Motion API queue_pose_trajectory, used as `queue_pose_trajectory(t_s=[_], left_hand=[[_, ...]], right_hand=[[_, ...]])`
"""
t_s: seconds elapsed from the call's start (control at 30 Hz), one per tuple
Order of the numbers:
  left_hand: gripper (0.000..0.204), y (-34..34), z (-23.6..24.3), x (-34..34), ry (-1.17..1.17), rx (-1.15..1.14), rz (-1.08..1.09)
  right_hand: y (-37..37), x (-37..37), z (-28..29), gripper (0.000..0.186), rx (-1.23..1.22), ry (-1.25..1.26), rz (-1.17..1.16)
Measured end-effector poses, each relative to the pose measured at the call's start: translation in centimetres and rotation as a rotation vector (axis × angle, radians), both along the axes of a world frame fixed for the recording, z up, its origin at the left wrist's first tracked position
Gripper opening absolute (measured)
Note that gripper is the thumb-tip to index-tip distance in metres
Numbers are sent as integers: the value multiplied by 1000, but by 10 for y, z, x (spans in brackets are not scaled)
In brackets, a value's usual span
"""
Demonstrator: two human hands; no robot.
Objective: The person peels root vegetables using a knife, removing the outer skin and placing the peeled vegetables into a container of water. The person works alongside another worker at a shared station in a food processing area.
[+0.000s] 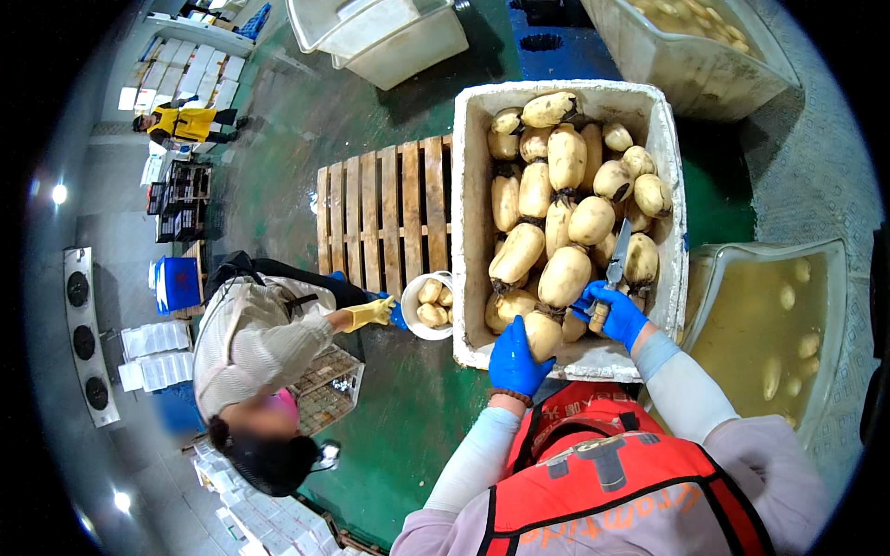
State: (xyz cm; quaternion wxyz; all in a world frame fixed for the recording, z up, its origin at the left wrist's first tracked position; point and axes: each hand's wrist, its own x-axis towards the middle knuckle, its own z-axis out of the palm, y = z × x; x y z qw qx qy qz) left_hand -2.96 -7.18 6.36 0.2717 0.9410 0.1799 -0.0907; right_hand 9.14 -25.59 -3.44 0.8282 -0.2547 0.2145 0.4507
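Lotus roots [564, 275], pale with dark joints, fill a white foam box [465, 232] in front of me. My left hand [517, 360], in a blue glove, is closed around the end of a lotus root [542, 336] at the near side of the box. In my right hand [616, 315], also blue-gloved, I grip the wooden handle of a knife [619, 255]. Its blade points up and away from me, over the roots at the right of the box. Parts of the fingers are hidden.
To the left, a person [269, 334] in yellow gloves reaches to a white bucket [409, 306] holding lotus roots. A wooden pallet [382, 208] lies beyond. A water tub [732, 315] stands right, another tub [686, 69] behind it. A person [190, 122] in yellow is far off.
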Motion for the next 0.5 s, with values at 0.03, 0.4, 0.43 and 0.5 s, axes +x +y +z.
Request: queue_pose_trajectory(t_s=[0.03, 0.4, 0.43, 0.5], left_hand=[[97, 4, -3, 0, -20, -21, -2], [84, 20, 43, -16, -195, -121, 118], [84, 21, 43, -21, -178, -141, 140], [85, 21, 42, -34, -145, -185, 192]], right_hand=[[3, 1, 1, 7, 89, 79, -19], [26, -5, 45, 17, 120, -65, -14], [27, -3, 49, 17, 78, -85, 20], [33, -6, 70, 20, -149, -213, 68]])
